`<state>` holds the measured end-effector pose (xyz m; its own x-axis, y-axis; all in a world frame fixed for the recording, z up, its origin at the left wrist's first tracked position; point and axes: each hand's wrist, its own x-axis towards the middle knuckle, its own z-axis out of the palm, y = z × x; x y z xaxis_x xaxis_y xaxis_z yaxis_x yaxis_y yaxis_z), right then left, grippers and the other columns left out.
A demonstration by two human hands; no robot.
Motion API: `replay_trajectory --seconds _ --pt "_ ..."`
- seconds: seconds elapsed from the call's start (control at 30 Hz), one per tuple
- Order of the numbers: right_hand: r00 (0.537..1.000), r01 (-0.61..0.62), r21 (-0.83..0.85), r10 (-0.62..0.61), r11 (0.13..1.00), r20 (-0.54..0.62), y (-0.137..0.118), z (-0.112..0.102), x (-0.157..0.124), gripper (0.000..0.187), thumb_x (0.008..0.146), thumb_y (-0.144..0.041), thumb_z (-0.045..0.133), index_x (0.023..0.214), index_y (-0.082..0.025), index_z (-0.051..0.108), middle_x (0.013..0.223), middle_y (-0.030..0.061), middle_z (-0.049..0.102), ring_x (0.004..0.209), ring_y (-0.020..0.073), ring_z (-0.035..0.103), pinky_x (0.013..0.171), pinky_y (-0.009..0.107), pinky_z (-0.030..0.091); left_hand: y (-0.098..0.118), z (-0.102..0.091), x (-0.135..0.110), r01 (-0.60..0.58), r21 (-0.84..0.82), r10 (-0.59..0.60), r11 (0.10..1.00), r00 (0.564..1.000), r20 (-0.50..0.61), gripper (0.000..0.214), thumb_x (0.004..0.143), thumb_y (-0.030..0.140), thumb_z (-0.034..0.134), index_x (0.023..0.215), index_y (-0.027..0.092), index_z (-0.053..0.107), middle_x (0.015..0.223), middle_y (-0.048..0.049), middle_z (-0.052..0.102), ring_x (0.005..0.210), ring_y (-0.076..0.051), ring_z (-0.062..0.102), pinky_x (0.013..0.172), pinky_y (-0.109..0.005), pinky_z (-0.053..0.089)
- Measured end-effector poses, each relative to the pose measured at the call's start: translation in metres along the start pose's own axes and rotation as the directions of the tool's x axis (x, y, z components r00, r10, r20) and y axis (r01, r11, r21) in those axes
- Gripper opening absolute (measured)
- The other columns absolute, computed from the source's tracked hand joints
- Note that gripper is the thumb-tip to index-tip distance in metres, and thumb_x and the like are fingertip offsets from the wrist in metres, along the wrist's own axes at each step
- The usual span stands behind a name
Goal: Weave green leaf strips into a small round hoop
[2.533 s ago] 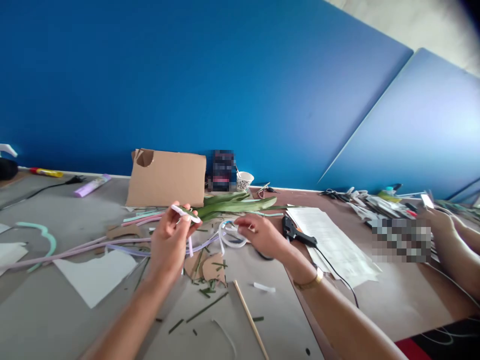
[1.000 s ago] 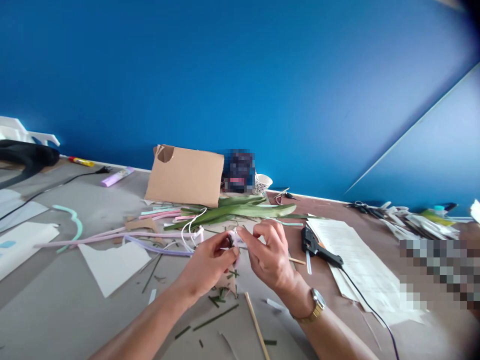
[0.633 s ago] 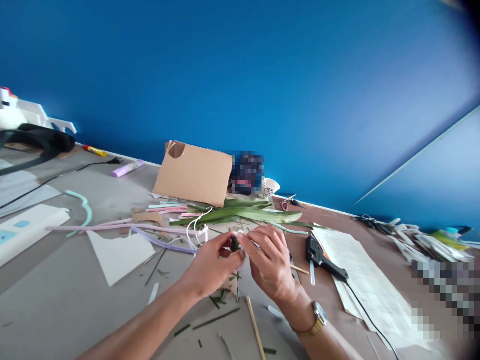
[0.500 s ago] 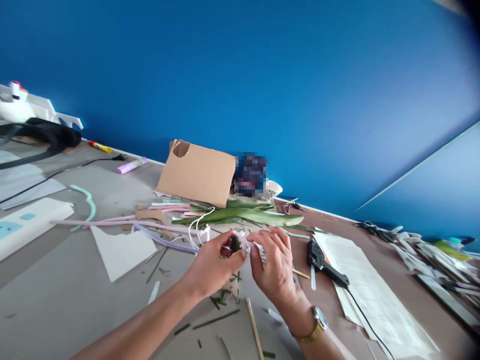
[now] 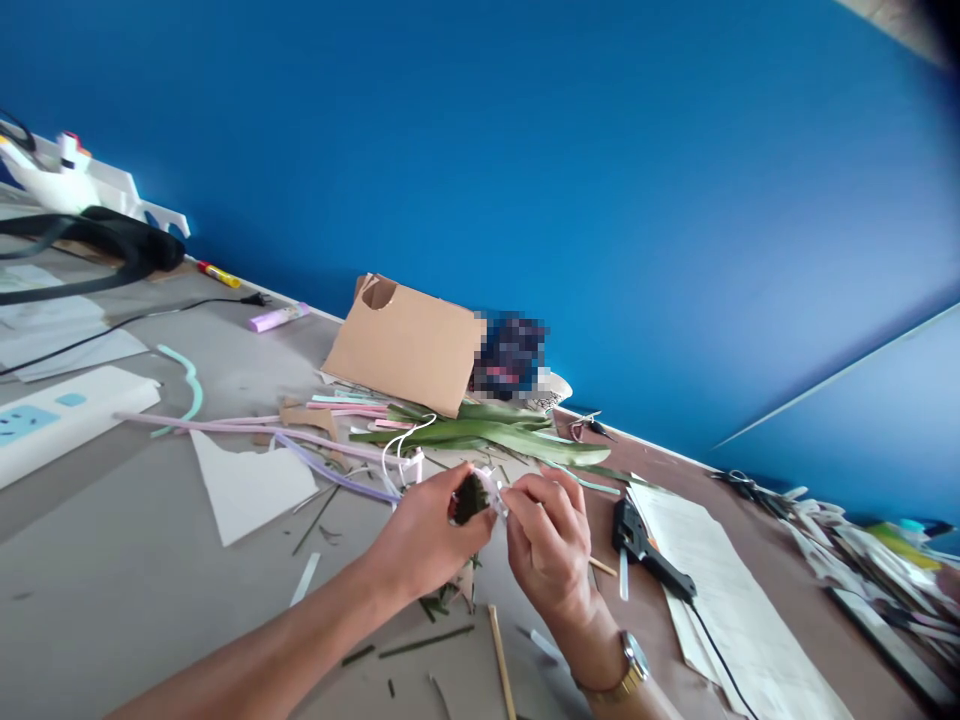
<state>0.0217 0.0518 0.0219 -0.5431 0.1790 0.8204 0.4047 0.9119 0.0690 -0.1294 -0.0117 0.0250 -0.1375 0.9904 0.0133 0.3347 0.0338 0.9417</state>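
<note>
Between thumb and fingers, my left hand grips a small white piece with dark green bits packed against it. My right hand, with a watch on the wrist, pinches the white piece's right edge; its exact kind is too small to make out. Below the hands, chopped green scraps lie on the table beside a thin wooden stick. Just beyond the hands are long green leaves and a looped white cord.
A black glue gun rests by printed sheets on the right. A cardboard piece leans near the blue wall. On the left are a white power strip, torn white paper and pastel strips.
My right-hand fingers have curled in closer to a pinch on the white piece. The green bits in my left hand show more. The view has shifted and tilted slightly.
</note>
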Motion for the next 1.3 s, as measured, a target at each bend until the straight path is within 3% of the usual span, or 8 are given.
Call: replay_trajectory --seconds 0.3,0.67,0.9,1.1,1.3 --pt "0.996 -0.082 0.025 0.081 0.996 0.032 -0.001 0.006 -0.008 0.031 0.079 0.005 0.048 0.094 -0.021 0.058 0.086 0.0043 0.045 0.078 0.0166 0.047 0.070 0.033 0.046 -0.001 0.002 -0.002 -0.022 0.035 0.023 0.999 1.000 -0.003 0.014 0.080 0.035 0.053 0.076 0.023 0.048 0.061 0.0073 0.045 0.053 -0.010 0.037 0.050 -0.022 0.032" --pt "0.998 0.011 -0.004 -0.011 1.000 0.070 0.001 0.005 -0.006 0.035 0.080 0.004 0.046 0.098 -0.022 0.059 0.088 0.0046 0.042 0.079 0.0162 0.046 0.070 0.034 0.046 0.000 0.001 -0.001 0.000 0.034 0.000 0.999 1.000 0.000 0.011 0.079 0.034 0.052 0.077 0.023 0.049 0.060 0.0077 0.044 0.049 -0.009 0.035 0.045 -0.022 0.029" --pt "0.994 0.045 -0.048 -0.039 0.998 0.103 0.002 0.004 -0.004 0.036 0.079 0.006 0.046 0.098 -0.021 0.061 0.094 0.0059 0.046 0.077 0.0151 0.046 0.075 0.034 0.046 -0.007 0.001 0.004 0.113 -0.177 -0.100 0.978 0.992 0.079 0.011 0.073 0.026 0.053 0.067 0.022 0.045 0.058 0.0073 0.037 0.053 -0.009 0.033 0.046 -0.021 0.027" --pt "0.988 0.028 -0.033 -0.023 0.999 0.154 0.006 0.006 -0.007 0.029 0.079 0.001 0.050 0.093 -0.020 0.064 0.098 0.0074 0.048 0.080 0.0159 0.047 0.070 0.030 0.046 -0.003 0.002 0.006 0.308 -0.413 -0.223 0.857 0.944 0.242 0.015 0.072 0.033 0.060 0.075 0.019 0.055 0.065 0.0046 0.045 0.058 -0.011 0.043 0.050 -0.022 0.037" --pt "0.994 0.017 -0.022 -0.015 1.000 0.112 0.010 0.005 -0.006 0.030 0.082 0.001 0.048 0.095 -0.022 0.063 0.096 0.0067 0.050 0.079 0.0149 0.050 0.068 0.029 0.050 0.005 -0.002 0.002 0.373 -0.696 -0.167 0.613 0.923 0.347 0.022 0.068 0.031 0.070 0.080 0.014 0.064 0.070 0.0006 0.054 0.063 -0.011 0.051 0.059 -0.025 0.045"
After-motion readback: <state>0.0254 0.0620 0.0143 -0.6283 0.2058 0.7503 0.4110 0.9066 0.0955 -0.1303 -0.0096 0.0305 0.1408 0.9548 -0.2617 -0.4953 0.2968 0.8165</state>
